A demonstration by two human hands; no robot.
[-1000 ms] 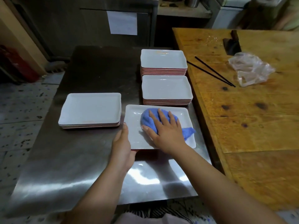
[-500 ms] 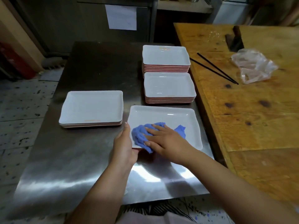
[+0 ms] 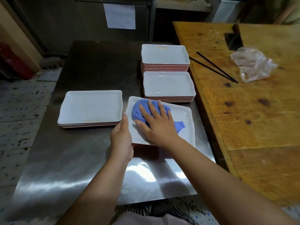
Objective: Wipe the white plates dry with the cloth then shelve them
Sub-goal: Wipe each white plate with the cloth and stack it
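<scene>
So we've got the white plate sitting on the steel table, turned a bit crooked compared to the stacks around it. Our right hand is flat on top of the blue cloth, fingers spread and straight, pressing it down on the far-left part of the plate; a tail of the cloth pokes out by the wrist toward the plate's right side. Our left hand has the plate by its near-left edge, thumb lying along the rim up top and the rest of the fingers curled underneath where we can't really see them. Just left of the plate there's a low stack of plates, almost touching it. Right behind it is a second stack, and behind that one a taller stack, both showing reddish undersides along their edges. Off to the right is a wooden table butted up beside the steel one, with a pair of black chopsticks lying on it and a crumpled clear plastic bag beside them.
</scene>
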